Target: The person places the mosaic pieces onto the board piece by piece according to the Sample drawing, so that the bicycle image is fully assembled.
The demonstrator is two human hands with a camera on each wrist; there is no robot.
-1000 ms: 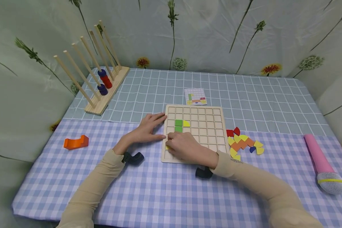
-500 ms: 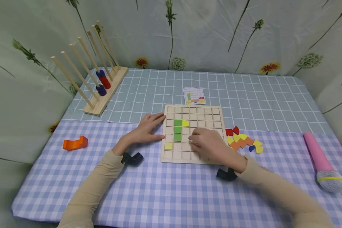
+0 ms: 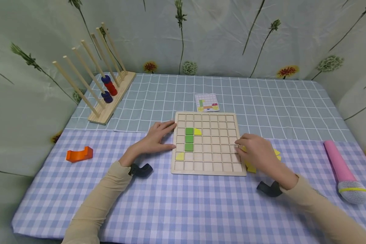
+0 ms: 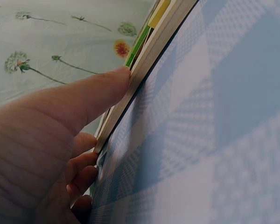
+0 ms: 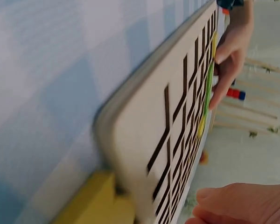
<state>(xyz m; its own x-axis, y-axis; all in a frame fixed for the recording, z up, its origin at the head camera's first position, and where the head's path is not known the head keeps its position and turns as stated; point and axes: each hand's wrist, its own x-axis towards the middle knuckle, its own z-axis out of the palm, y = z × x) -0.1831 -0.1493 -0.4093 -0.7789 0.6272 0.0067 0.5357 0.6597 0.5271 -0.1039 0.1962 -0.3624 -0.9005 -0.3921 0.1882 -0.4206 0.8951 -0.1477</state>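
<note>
A wooden grid board (image 3: pixel 211 166) lies on the checked cloth. Three green square tiles (image 3: pixel 189 139) form a column in it, with one yellow rounded tile (image 3: pixel 197 131) beside the top square. Another yellow tile (image 3: pixel 179 156) sits lower left. My left hand (image 3: pixel 155 139) rests at the board's left edge; its thumb (image 4: pixel 102 88) touches the wooden side in the left wrist view. My right hand (image 3: pixel 259 152) hovers over the board's right edge, fingers loosely bent, nothing visible between them. Beneath it, yellow loose tiles (image 3: pixel 250 167) peek out; the hand hides the others.
A printed pattern card (image 3: pixel 206 102) lies behind the board. Far left stands a wooden peg rack (image 3: pixel 113 107) with blue and red rings. An orange curved block (image 3: pixel 79 154) is at left, a pink toy microphone (image 3: pixel 341 166) at far right.
My right hand has moved rightward from the board's lower left to the loose tiles, uncovering the lowest green tile and the lower left yellow one. My left hand stays in place.
</note>
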